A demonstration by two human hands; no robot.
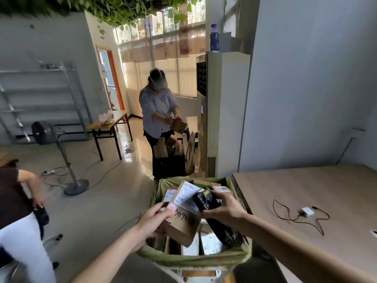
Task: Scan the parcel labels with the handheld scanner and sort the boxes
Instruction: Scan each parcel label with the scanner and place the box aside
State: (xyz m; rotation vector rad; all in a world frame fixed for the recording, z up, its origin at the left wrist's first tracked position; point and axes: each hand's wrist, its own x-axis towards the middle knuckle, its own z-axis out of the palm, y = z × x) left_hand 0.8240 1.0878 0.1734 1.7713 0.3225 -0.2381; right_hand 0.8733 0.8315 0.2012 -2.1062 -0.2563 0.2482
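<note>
Head view, looking down: left hand [157, 218] grips a brown cardboard box [181, 223] by its left end, fingers curled over the top edge, holding it above the green sack [193, 257] full of parcels. Right hand [225, 209] is wrapped around a black scanner [205, 199], held just over the white label [188, 198] on the box. Beside the sack's right edge stands a wooden table [306, 190] carrying a white charger [307, 211] with black cable

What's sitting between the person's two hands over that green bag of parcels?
In the head view, a cardboard box with a white label lies between them. The left hand grips its left side, and the right hand holds a black scanner over the label.
</note>
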